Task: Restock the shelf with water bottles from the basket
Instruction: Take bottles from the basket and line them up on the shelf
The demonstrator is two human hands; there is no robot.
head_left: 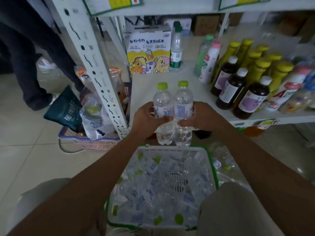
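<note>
Water bottle sits gripped in your left hand, second bottle gripped in your right hand; both upright, touching, at the shelf's front edge above the basket.

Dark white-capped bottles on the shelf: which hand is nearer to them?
Right. The right hand is just left of the dark bottles; the left hand is farther left, beyond the held water bottles.
</note>
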